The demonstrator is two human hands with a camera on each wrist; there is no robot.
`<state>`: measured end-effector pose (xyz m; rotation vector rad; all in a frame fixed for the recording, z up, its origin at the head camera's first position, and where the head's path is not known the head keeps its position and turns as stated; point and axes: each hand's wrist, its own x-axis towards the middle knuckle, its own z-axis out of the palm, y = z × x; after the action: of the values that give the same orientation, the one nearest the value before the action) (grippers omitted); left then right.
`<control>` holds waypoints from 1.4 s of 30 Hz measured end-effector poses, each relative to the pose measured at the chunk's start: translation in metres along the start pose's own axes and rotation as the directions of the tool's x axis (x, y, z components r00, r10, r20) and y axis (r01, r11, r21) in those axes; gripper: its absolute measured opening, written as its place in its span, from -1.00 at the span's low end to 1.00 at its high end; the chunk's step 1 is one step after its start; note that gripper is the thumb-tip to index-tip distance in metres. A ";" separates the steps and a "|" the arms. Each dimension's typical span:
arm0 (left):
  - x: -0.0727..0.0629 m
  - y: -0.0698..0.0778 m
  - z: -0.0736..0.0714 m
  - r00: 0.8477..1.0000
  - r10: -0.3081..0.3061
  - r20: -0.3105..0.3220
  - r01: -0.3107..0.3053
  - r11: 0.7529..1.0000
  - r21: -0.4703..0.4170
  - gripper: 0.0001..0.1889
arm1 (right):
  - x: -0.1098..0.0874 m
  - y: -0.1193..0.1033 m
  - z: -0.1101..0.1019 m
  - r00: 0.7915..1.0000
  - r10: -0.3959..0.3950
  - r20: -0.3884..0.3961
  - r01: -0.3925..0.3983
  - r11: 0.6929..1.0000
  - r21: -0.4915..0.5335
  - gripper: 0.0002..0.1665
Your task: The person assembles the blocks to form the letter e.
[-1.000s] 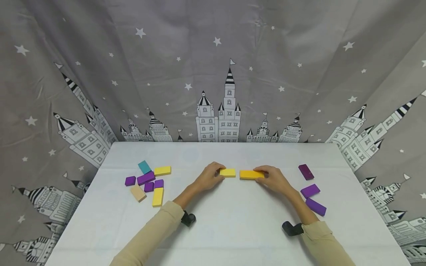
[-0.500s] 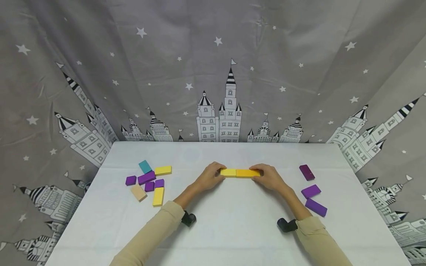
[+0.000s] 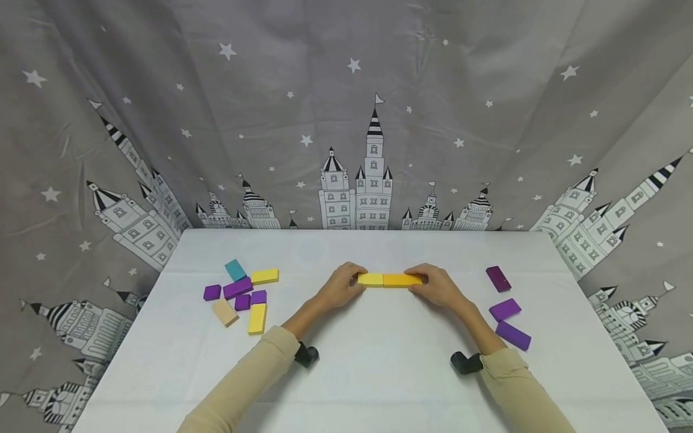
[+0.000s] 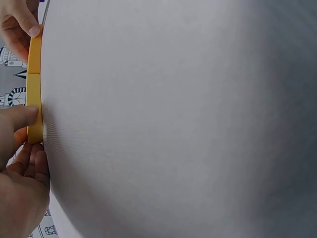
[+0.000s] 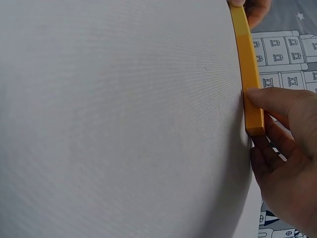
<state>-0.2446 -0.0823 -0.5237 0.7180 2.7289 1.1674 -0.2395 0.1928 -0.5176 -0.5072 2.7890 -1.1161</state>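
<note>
Since a second ago, our right hand [image 3: 437, 285] has moved the orange block [image 3: 398, 281] leftward, closing its gap to the yellow block [image 3: 370, 280]. Nearest us, our khaki sleeves [image 3: 243, 382] reach over the white desk [image 3: 379, 379], with black devices [image 3: 307, 356] at both wrists. Beyond these, two purple blocks [image 3: 513, 335] lie to our right and a tan block [image 3: 225, 313] to our left. Farther on, mid-desk, the yellow and orange blocks sit end to end, touching in a straight row: our left hand [image 3: 340, 287] pinches the yellow one's left end, our right hand clamps the orange one's right end. Farther still, at left, lies a teal block [image 3: 235, 270]; behind the desk hangs a grey curtain [image 3: 303, 72] printed with castles.
</note>
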 end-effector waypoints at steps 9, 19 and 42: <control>0.001 0.000 0.002 1.000 -0.011 0.002 0.011 1.000 0.014 -0.60 | 0.001 0.004 0.000 1.000 -0.007 0.009 0.007 1.000 0.003 -0.57; -0.008 0.007 -0.001 0.998 0.061 0.022 -0.065 0.959 0.278 -0.39 | 0.002 0.006 0.001 1.000 -0.005 0.009 0.005 1.000 0.011 -0.57; -0.028 0.024 0.000 0.944 0.072 0.322 -0.271 0.728 0.630 -0.34 | -0.001 0.004 -0.001 1.000 -0.023 0.006 0.023 0.999 0.041 -0.56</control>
<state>-0.2109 -0.0804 -0.5094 1.1243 2.8366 0.0115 -0.2395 0.1962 -0.5197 -0.5389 2.7558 -1.1717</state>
